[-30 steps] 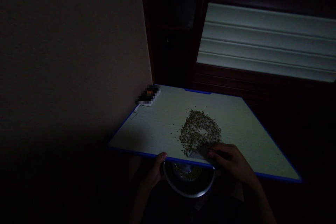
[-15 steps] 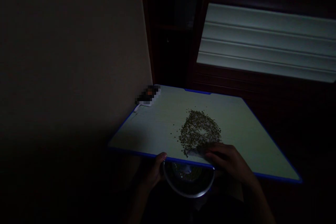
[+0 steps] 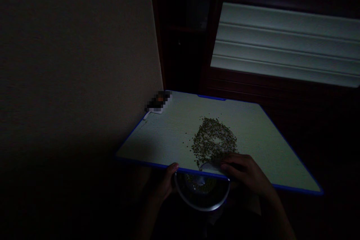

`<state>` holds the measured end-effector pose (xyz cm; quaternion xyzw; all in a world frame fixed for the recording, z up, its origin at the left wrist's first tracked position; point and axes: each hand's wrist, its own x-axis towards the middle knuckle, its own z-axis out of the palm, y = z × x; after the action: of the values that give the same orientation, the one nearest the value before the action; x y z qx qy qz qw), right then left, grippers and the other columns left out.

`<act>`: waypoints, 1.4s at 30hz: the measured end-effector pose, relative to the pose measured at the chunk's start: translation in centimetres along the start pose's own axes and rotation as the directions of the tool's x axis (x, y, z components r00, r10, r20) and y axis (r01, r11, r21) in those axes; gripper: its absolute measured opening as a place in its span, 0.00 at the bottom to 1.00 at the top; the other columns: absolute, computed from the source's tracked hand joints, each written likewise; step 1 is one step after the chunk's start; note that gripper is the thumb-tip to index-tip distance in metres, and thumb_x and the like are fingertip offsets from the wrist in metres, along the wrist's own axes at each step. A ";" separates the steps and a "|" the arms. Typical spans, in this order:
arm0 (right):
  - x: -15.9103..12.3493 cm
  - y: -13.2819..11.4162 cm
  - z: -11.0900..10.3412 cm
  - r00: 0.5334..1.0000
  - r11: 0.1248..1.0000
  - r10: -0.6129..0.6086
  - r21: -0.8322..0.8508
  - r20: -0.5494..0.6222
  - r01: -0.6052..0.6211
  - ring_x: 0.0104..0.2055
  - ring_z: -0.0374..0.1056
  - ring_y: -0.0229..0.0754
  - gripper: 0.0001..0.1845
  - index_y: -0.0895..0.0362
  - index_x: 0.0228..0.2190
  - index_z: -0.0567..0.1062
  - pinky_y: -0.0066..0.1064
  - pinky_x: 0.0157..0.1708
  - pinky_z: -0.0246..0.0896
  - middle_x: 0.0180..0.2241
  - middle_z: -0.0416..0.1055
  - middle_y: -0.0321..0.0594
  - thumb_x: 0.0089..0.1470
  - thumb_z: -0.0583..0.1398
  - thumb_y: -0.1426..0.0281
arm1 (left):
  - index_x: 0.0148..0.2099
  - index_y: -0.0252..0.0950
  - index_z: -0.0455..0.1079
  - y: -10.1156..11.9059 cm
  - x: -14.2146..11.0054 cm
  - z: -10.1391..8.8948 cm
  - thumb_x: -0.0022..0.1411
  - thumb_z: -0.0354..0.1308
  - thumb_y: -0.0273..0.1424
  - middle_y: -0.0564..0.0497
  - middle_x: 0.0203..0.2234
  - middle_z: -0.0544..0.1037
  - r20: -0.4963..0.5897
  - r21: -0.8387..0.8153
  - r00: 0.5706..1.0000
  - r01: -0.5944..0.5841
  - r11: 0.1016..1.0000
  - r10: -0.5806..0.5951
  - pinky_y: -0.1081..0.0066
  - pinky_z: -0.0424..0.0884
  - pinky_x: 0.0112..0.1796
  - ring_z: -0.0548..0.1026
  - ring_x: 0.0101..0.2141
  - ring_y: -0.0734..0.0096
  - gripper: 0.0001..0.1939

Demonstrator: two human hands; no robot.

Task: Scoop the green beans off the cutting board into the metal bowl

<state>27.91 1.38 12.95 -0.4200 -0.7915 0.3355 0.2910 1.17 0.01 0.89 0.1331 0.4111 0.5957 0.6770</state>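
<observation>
Left hand [image 3: 165, 184] has its thumb on the blue-edged board [image 3: 253, 135], can't tell the grip underneath, and that half blocks the bowl [image 3: 209, 209] beside those fingers. Right hand [image 3: 249, 170] has fingertips bunched at the grains [image 3: 206, 129], can't tell if pinching; some pale-edged gadget [image 3: 159, 102] sits way beyond them, leftward.

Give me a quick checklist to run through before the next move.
1. Left grip, thumb at the near edge of the board: ok; fingers underneath, cannot tell.
2. Metal-rimmed bowl below that edge: ok, partly covered by the board.
3. Grains all together: not ok, a few strays left of the pile.
4. Right grip at the pile's near side: ok; anything held, cannot tell.
5. Lighting: not ok, very dim.
</observation>
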 end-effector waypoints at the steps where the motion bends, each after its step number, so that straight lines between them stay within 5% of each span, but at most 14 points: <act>1: 0.0 0.1 0.0 1.000 1.000 0.004 0.000 -0.008 -0.004 0.39 0.72 0.42 0.11 0.52 0.35 0.80 0.34 0.40 0.66 0.35 0.77 0.39 0.58 0.59 0.62 | 0.57 0.30 0.65 0.0 0.0 0.0 0.50 0.65 0.33 0.41 0.50 0.76 0.010 0.005 1.000 0.024 1.000 -0.024 0.60 0.63 0.55 0.69 0.55 0.54 0.32; 11: -0.2 0.5 0.1 0.989 0.994 0.101 -0.026 -0.111 -0.104 0.36 0.72 0.43 0.12 0.53 0.34 0.79 0.32 0.35 0.67 0.34 0.78 0.39 0.58 0.58 0.61 | 0.61 0.31 0.61 -0.3 0.3 -0.7 0.55 0.62 0.33 0.41 0.51 0.75 0.042 0.018 0.998 -0.036 0.999 0.035 0.58 0.64 0.55 0.68 0.55 0.54 0.32; 17: -0.2 0.3 0.0 0.999 0.999 0.035 0.004 -0.025 -0.035 0.37 0.72 0.42 0.13 0.54 0.35 0.79 0.32 0.38 0.66 0.35 0.78 0.40 0.58 0.58 0.61 | 0.62 0.29 0.58 -0.6 0.6 -1.2 0.56 0.61 0.36 0.39 0.48 0.76 0.044 0.037 0.995 0.087 0.995 -0.089 0.56 0.67 0.52 0.71 0.52 0.52 0.34; 27: -0.1 -0.1 -0.1 1.000 0.999 0.017 0.035 0.004 -0.017 0.37 0.72 0.42 0.11 0.54 0.35 0.79 0.33 0.38 0.67 0.35 0.78 0.40 0.59 0.59 0.62 | 0.62 0.33 0.60 -0.3 0.2 -0.3 0.53 0.64 0.32 0.43 0.49 0.77 0.008 -0.008 1.000 -0.023 1.000 0.023 0.62 0.66 0.54 0.71 0.53 0.57 0.36; 33: -0.1 0.3 0.0 0.999 1.000 0.028 0.015 -0.032 -0.027 0.38 0.72 0.42 0.10 0.52 0.36 0.80 0.34 0.38 0.67 0.35 0.78 0.39 0.58 0.59 0.62 | 0.61 0.31 0.61 -0.3 0.1 -0.4 0.54 0.62 0.34 0.40 0.48 0.77 0.037 -0.002 0.997 0.069 0.998 -0.069 0.58 0.67 0.53 0.72 0.51 0.54 0.33; 42: -0.1 0.1 0.0 0.999 0.999 0.046 0.019 -0.004 -0.046 0.36 0.72 0.41 0.11 0.53 0.34 0.79 0.32 0.35 0.66 0.34 0.77 0.38 0.58 0.59 0.62 | 0.59 0.34 0.65 -0.3 0.3 -0.4 0.53 0.63 0.33 0.42 0.49 0.77 -0.012 0.023 1.000 -0.003 1.000 0.003 0.56 0.65 0.54 0.70 0.53 0.52 0.31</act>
<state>28.01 1.33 12.85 -0.4361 -0.7777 0.3488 0.2888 1.06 0.04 0.29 0.1379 0.4219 0.5928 0.6719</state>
